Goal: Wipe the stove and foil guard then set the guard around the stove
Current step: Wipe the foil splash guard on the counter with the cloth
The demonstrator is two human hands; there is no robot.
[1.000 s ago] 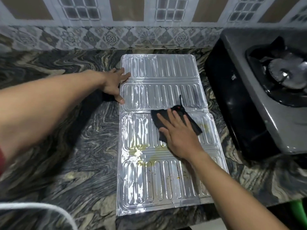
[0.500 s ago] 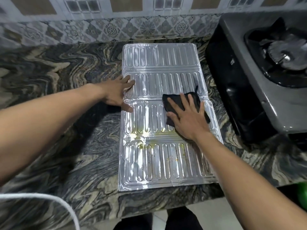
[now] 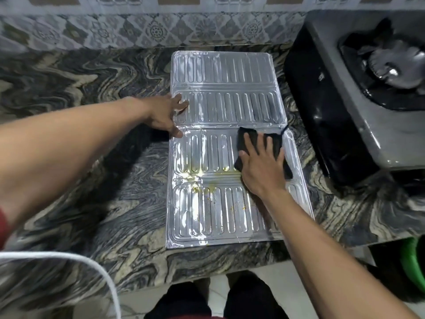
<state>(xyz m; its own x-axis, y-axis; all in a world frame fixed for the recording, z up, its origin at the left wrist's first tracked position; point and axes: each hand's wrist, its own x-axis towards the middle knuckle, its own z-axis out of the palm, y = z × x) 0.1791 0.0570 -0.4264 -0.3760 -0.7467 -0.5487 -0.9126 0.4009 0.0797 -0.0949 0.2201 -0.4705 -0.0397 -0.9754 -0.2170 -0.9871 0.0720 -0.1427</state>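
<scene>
The silver ribbed foil guard lies flat and unfolded on the marbled counter, with yellowish grease spots on its nearer panels. My right hand presses a black cloth flat onto the guard's right side, just below the middle fold. My left hand rests with spread fingers on the guard's left edge and holds it down. The grey gas stove with its black burner stands at the right, apart from both hands.
The marbled counter stretches left of the guard. A patterned tile wall runs along the back. A white cord crosses the lower left. A green object sits below the counter edge at the right.
My right hand has slid the black cloth rightward and away from me across the guard. My left hand has stayed on the left edge. The camera has tilted downward.
</scene>
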